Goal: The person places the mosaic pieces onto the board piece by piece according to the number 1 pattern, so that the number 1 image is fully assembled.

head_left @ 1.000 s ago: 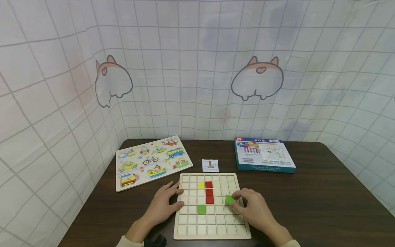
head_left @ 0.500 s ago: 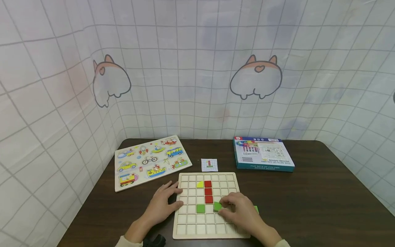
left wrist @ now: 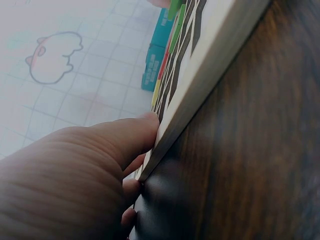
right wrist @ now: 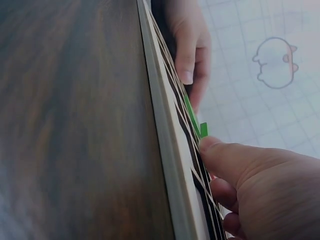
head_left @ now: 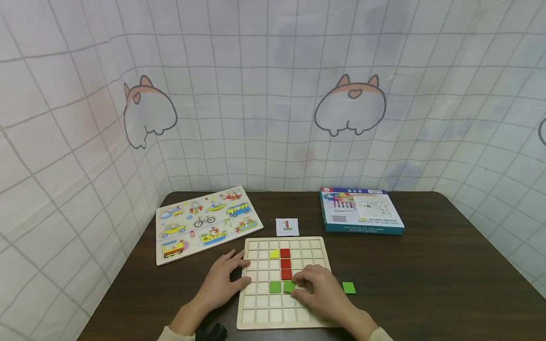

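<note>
A pale wooden grid board [head_left: 281, 327] lies on the dark table. My right hand [head_left: 322, 293] pinches a green square tile [head_left: 288, 286] between thumb and fingertips, over the cell below the red column; in the right wrist view that tile [right wrist: 203, 129] stands tilted above the board. A second green tile [head_left: 275, 287] sits in the cell to its left. Three red tiles [head_left: 286, 264] form a column, with a small yellow piece [head_left: 274, 254] left of the top one. At the board's left edge, my left hand [head_left: 223, 279] rests with thumb and fingertips touching the rim.
Another green tile [head_left: 349, 287] lies on the table right of the board. Behind the board is a small pattern card [head_left: 287, 227]. A picture puzzle of vehicles [head_left: 194, 232] lies back left, a flat teal-edged box [head_left: 362, 210] back right. A checked curtain [head_left: 256, 94] hangs behind.
My right hand has carried the pinched green tile leftward across the board to the cell under the red column. The loose green tile at right has come into view. The left hand stays put.
</note>
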Demonstrator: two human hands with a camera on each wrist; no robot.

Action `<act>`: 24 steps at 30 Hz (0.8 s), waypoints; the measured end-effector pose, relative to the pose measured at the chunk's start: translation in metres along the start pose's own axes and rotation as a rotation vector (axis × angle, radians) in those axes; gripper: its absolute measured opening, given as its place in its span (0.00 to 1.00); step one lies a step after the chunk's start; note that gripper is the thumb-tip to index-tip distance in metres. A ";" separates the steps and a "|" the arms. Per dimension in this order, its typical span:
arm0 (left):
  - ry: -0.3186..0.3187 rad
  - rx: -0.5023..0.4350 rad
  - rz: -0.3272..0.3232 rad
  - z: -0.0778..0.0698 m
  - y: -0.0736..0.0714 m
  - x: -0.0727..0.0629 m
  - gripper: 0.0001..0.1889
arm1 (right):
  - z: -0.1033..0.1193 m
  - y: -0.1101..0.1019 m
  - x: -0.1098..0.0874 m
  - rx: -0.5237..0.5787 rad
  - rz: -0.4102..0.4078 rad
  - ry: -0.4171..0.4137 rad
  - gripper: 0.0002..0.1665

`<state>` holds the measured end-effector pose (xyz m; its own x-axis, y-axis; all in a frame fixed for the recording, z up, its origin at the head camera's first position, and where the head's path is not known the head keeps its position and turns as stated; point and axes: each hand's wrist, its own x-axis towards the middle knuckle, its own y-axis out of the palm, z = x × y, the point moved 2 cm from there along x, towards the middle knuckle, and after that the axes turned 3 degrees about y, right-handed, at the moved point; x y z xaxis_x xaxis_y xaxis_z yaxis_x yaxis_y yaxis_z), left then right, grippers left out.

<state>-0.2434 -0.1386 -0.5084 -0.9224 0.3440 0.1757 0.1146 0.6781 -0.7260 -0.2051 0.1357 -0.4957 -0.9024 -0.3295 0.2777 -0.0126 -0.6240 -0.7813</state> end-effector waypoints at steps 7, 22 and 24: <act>0.001 -0.003 -0.003 -0.001 0.000 -0.001 0.20 | 0.002 0.001 0.000 0.003 0.014 0.010 0.08; 0.020 0.003 0.000 -0.001 -0.001 -0.001 0.20 | 0.000 0.003 0.002 0.018 0.013 0.019 0.09; 0.011 -0.001 0.002 -0.001 -0.001 -0.001 0.20 | 0.000 0.003 0.002 0.019 0.013 0.020 0.09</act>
<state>-0.2421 -0.1390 -0.5074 -0.9179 0.3527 0.1818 0.1166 0.6778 -0.7259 -0.2066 0.1333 -0.4974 -0.9108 -0.3233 0.2566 0.0066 -0.6330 -0.7741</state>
